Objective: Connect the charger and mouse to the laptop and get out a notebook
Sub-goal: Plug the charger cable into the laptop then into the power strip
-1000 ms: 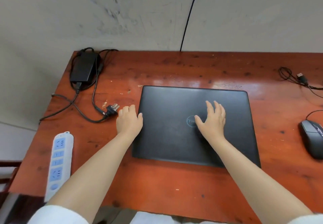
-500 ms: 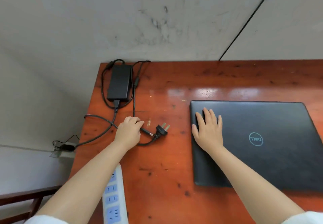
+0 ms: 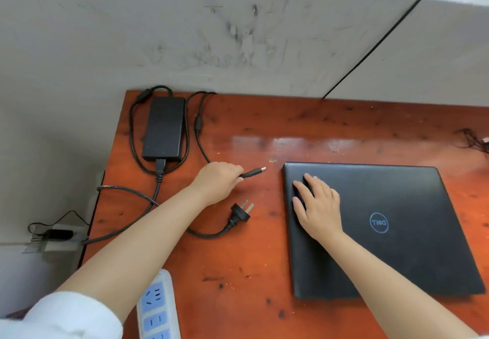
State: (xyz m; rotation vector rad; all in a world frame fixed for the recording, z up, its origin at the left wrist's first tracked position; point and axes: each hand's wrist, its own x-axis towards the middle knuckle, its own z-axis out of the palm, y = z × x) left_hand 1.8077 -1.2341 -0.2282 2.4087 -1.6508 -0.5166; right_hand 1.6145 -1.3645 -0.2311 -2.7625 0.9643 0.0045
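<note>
Black charger connector (image 3: 253,173) pointing toward laptop (image 3: 397,222)

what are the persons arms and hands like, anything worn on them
Both forearms are bare, with white sleeves pushed up near the elbows: the left sleeve shows as bunched white fabric at the bottom left, the right one only as a sliver at the bottom right corner. The left hand and right hand show no gloves, rings or watch.
</note>
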